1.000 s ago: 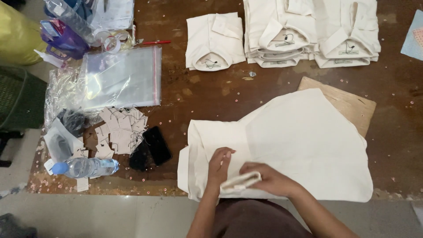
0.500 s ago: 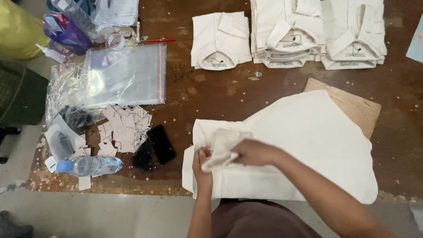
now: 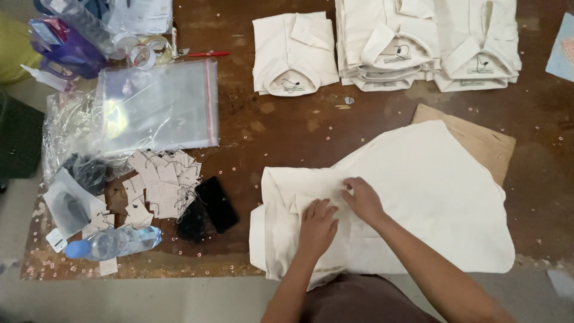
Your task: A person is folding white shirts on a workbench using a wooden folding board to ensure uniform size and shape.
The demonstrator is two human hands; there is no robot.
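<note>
A stack of clear plastic bags [image 3: 158, 107] with a red sealing strip lies at the desk's upper left. Below it sits a heap of beige paper tags [image 3: 158, 185] with strings. Beside them a black phone [image 3: 216, 204] lies with a dark screen. Small tags [image 3: 292, 88] hang at the folded shirts' collars.

One bottle [image 3: 113, 242], one phone [image 3: 216, 204]

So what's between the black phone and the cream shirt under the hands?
Only bare brown wooden tabletop separates the black phone from the cream shirt, in the head view.
</note>
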